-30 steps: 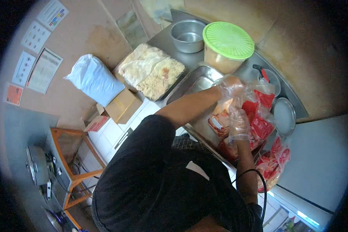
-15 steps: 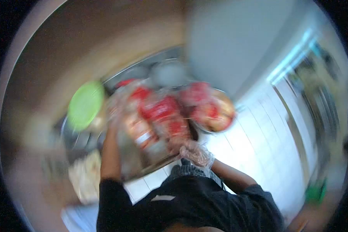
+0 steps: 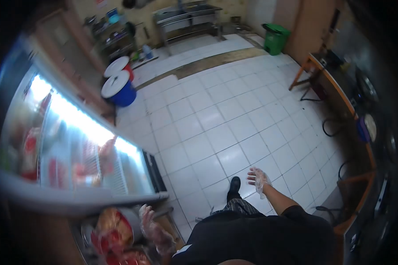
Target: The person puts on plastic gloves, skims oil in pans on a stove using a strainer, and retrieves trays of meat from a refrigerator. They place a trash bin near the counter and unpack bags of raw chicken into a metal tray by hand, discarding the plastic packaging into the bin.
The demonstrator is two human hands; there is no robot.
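Note:
My right hand point(image 3: 259, 181), in a clear plastic glove, hangs over the floor tiles with its fingers apart and nothing in it. My left hand point(image 3: 154, 229), gloved the same way, is at the lower left with fingers stretched out, holding nothing visible. Beside it are red and tan foods wrapped in clear plastic point(image 3: 112, 227), at the edge of the worktop point(image 3: 174, 221). Just past that hand stands a lit display fridge point(image 3: 141, 190) with red packs behind its glass.
A blue barrel point(image 3: 123, 95) and a red one with white lids stand by the left wall. Further off are a metal sink table point(image 3: 188, 17) and a green bin point(image 3: 276, 39). An orange-edged table point(image 3: 351, 106) runs along the right side. White tiles point(image 3: 208, 117) cover the floor.
My view has swung from the worktop of wrapped food toward the room and fridge. My right hand has left the wrapped food and now hangs over the floor; my left stays beside the worktop.

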